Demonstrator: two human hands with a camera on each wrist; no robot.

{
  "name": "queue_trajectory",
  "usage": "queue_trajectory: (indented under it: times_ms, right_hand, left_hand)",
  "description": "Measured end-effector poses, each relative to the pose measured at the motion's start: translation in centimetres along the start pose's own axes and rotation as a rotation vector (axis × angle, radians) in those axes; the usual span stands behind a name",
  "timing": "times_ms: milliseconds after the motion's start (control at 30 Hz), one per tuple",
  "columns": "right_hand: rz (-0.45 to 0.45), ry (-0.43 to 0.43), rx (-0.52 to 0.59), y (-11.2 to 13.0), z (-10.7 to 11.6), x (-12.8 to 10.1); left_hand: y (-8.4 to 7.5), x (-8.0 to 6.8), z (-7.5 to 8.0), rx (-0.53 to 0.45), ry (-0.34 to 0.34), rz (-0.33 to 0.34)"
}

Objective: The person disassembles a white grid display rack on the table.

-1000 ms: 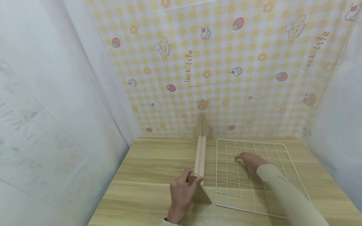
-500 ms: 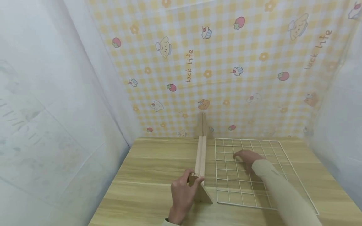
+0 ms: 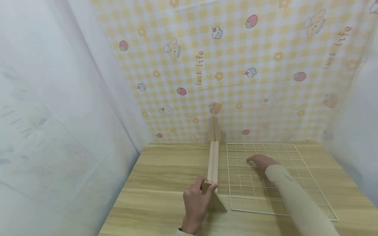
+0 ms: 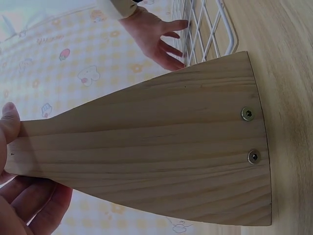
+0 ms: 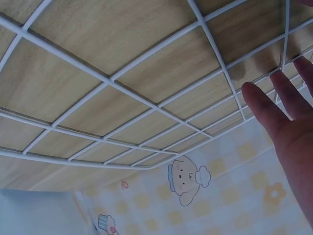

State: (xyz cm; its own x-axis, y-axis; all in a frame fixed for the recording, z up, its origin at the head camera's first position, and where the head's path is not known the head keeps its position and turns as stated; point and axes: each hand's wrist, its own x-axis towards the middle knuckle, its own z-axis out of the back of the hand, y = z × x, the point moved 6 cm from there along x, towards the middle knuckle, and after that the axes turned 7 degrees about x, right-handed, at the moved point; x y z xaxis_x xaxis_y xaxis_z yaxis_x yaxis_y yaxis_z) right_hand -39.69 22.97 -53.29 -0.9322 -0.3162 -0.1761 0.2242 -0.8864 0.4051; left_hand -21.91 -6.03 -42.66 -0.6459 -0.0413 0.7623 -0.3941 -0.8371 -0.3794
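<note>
On the table (image 3: 165, 170): a wooden stand (image 3: 213, 170) and a white wire grid (image 3: 265, 193) lie side by side, the stand to the left of the grid.
Change in the grid: a second ago it sat skewed, its near edge running off toward the right; now it lies squarer to the stand and closer to the back wall, with its left edge just beside the stand's long rail.
Change in the hands: both sit much where they were; the left has not let go of the stand.
Left hand (image 3: 196, 205): reaches forward from the near edge of the table and grips the top of the stand's near triangular end piece, thumb on one face and fingers (image 4: 36, 200) curled round the other.
Right hand (image 3: 261, 163): lies palm down on the far left part of the grid, arm in a beige sleeve (image 3: 298, 200) stretched across it, fingers (image 5: 266, 115) straight and slightly spread, tips on the wires.
Stand: upright on the table, two screws (image 4: 250, 134) showing near its base.
Backdrop: a yellow checked cloth (image 3: 236, 65) with cartoon prints hangs behind.
</note>
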Motion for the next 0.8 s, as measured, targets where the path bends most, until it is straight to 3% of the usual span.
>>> queue_trajectory:
  times_ms: [200,333,700,800]
  right_hand:
    - [0.033,-0.013,-0.004,0.7,0.1,-0.1]
    - [0.006,-0.012,0.001,0.6,0.1,0.1]
    - [0.031,-0.03,0.017,0.3,-0.8,0.6]
    - [0.038,-0.06,0.055,0.8,-1.0,0.4]
  left_hand:
    - [0.0,0.2,0.3,0.029,-0.012,-0.008]
    - [0.1,0.3,0.1,0.035,-0.012,-0.01]
    - [0.0,0.2,-0.1,-0.036,0.002,-0.032]
    - [0.9,0.1,-0.2,-0.119,0.053,-0.053]
